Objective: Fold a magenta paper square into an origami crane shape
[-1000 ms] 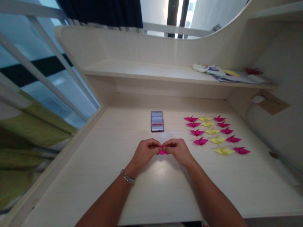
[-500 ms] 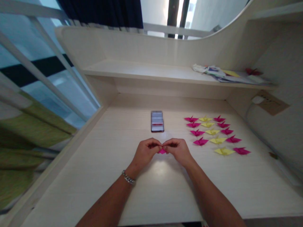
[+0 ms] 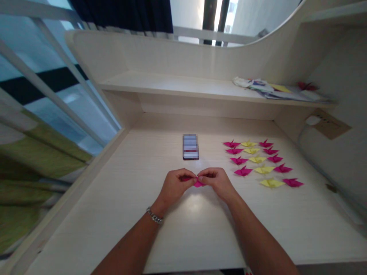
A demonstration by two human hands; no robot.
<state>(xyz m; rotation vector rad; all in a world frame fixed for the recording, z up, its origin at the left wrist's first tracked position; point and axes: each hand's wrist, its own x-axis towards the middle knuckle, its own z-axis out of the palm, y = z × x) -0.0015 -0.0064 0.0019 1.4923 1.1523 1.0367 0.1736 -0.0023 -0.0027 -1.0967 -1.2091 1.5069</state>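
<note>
Between my two hands is a small pink folded paper [image 3: 198,183], pinched at its upper part over the desk. My left hand [image 3: 178,184] grips its left side between thumb and fingers, with a bit of pink showing behind the thumb. On the other side my right hand [image 3: 216,182] pinches the paper too, thumb against fingertips. Most of the paper's shape is hidden by the fingers. To the right stand several pink paper cranes [image 3: 243,171] and yellow paper cranes [image 3: 264,169], set out in rows.
A phone [image 3: 190,146] lies beyond my hands on the pale desk [image 3: 120,198]. Papers [image 3: 275,89] are piled on the shelf [image 3: 177,84] at the back. A cable [image 3: 309,158] runs from a plug at the right wall. White rails [image 3: 54,76] border the left side.
The pink paper has turned slightly between my fingers, and more of it shows behind my left thumb. Both hands stay in nearly the same spot.
</note>
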